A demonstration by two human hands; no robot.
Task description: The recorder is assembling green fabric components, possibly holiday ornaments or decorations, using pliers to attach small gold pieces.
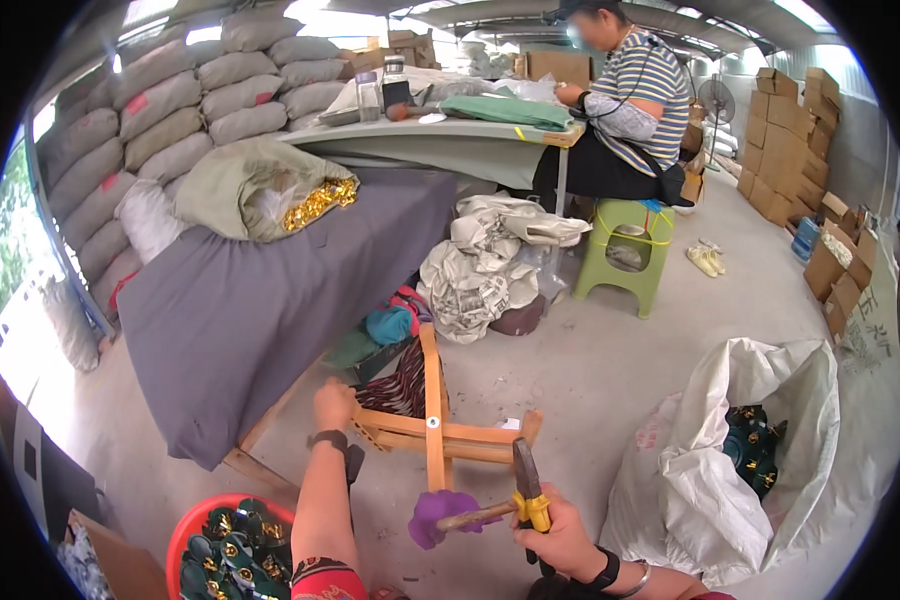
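Observation:
A light wooden folding frame [432, 388], with a dark striped cloth [400, 388] at its left end, stands tilted in front of me. My left hand [336, 404] is closed on that end, its fingertips partly hidden. In my right hand [562, 536], fingers wrap round pliers [530, 490] with dark jaws and yellow-and-black grips, jaws upward. Beside the pliers, a short brown wooden bar [475, 517] reaches left to a purple wrapping [440, 512] at the frame's lower end. Whether my right hand touches that bar I cannot tell.
A red tub [178, 545] of green and gold pieces stands lower left. At right is a white woven sack [705, 480] with dark green pieces. A grey-covered table [300, 300] borders the left. Beyond, a person [620, 100] sits on a green stool [625, 255].

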